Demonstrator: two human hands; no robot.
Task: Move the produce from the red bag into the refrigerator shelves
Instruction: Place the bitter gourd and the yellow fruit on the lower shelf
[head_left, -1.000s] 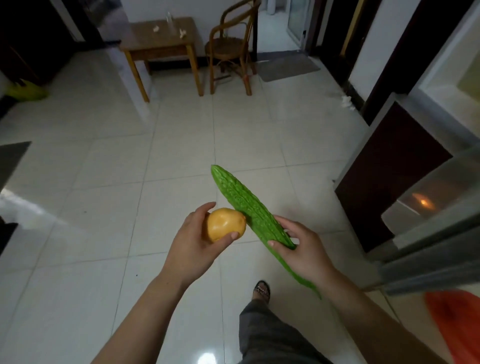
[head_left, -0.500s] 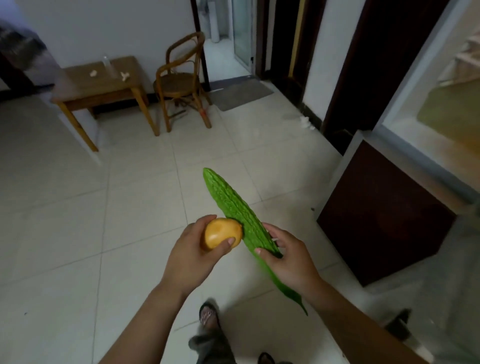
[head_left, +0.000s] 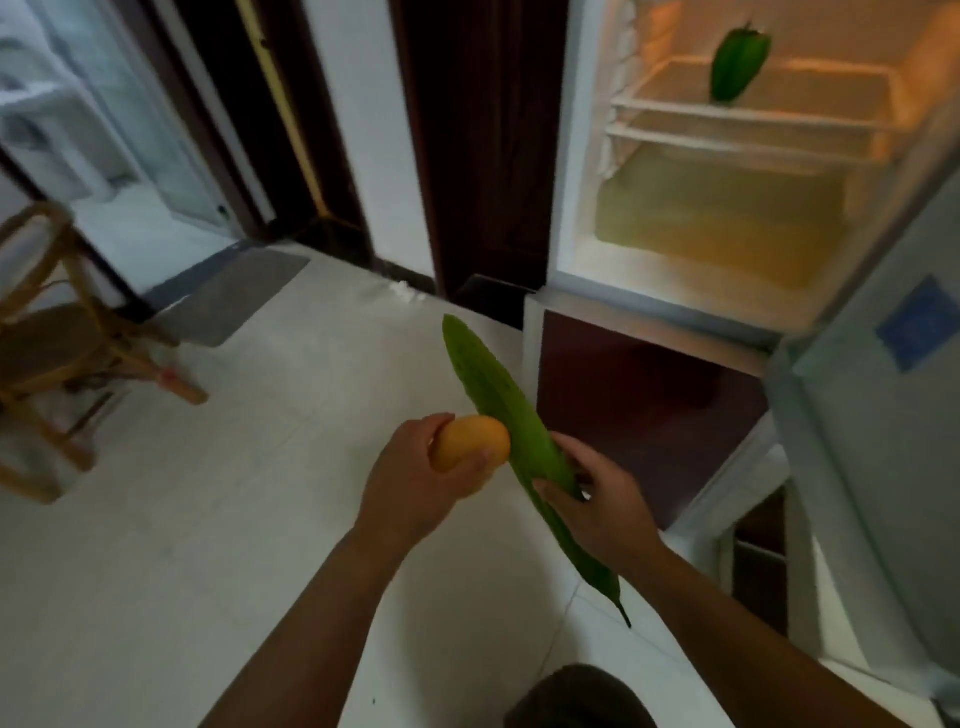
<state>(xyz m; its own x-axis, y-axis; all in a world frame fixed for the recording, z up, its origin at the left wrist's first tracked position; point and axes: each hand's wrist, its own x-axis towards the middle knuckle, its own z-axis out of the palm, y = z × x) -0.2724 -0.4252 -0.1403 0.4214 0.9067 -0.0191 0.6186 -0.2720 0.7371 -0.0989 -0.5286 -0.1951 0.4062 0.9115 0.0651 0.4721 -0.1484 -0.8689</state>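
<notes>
In front of the open refrigerator (head_left: 567, 156), above the pale floor, the left hand (head_left: 415, 488) cups a yellow fruit (head_left: 470, 441), its fingers (head_left: 428, 423) and thumb curled round it. Just beside it, the right hand (head_left: 602, 504) grips a long green gourd (head_left: 493, 395) at its middle, fingers wrapped round, tip slanting upward. A green pepper (head_left: 737, 62) lies on an upper shelf (head_left: 727, 111).

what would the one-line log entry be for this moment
left hand: holds orange fruit | right hand: holds bitter gourd | fridge: open, green vegetable on shelf
</notes>
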